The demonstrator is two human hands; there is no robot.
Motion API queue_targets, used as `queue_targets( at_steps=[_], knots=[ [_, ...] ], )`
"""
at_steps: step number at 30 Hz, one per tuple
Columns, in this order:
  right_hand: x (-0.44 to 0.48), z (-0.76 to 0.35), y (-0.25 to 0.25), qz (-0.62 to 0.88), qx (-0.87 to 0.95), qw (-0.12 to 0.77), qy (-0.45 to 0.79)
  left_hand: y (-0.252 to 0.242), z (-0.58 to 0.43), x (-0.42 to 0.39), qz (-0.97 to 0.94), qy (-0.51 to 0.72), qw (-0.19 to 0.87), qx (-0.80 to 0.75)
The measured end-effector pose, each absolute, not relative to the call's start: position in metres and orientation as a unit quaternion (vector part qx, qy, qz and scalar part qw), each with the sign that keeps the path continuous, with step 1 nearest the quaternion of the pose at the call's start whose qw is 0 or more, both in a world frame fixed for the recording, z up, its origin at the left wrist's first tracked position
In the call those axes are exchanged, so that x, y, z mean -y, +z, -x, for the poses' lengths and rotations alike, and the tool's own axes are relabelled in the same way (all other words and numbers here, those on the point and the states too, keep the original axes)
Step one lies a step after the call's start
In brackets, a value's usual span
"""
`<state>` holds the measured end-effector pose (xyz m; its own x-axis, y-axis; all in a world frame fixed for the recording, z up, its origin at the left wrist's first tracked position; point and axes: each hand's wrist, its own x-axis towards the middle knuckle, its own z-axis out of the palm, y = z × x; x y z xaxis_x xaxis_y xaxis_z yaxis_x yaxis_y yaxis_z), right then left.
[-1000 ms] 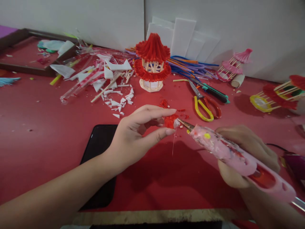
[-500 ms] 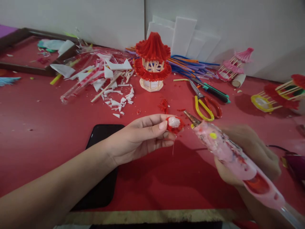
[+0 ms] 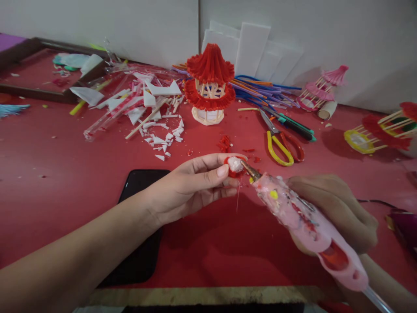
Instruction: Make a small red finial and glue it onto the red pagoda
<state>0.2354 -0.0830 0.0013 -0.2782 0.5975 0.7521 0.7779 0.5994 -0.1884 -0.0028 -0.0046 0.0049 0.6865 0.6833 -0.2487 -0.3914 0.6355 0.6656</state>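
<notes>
Between thumb and fingers, my left hand pinches a small round red piece with a whitish centre. A thin strand of glue hangs below it. My right hand is wrapped round a pink hot glue gun, smeared with old glue and spotted yellow. Its metal nozzle points up and left, with the tip at the right edge of the whitish centre. A clear glue stick sticks out of the gun's rear end. Part of my right hand is hidden behind the gun.
Behind my hands stands a red-roofed model pavilion. Scissors and a cutter lie right of it. White scraps are scattered left. A black phone lies under my left forearm. Pink and red-yellow models lie at right.
The glue gun in my right hand has moved left, bringing its nozzle from beside the red piece to its whitish centre. My left hand has barely moved.
</notes>
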Motion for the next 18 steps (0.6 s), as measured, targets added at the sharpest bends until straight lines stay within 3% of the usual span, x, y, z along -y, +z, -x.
queue_targets(
  at_steps=[11,15,18],
  knots=[
    [0.083,-0.244,-0.001,0.443,0.788,0.417,-0.100,0.004,0.004,0.001,-0.233,0.351,0.859,-0.291],
    [0.075,-0.250,-0.010,0.409,0.769,0.473,-0.135,0.003,0.002,0.002,-0.277,0.347,0.847,-0.292],
    [0.074,-0.250,-0.008,0.401,0.784,0.458,-0.120,0.003,0.001,0.004,-0.338,0.321,0.837,-0.286]
  ],
)
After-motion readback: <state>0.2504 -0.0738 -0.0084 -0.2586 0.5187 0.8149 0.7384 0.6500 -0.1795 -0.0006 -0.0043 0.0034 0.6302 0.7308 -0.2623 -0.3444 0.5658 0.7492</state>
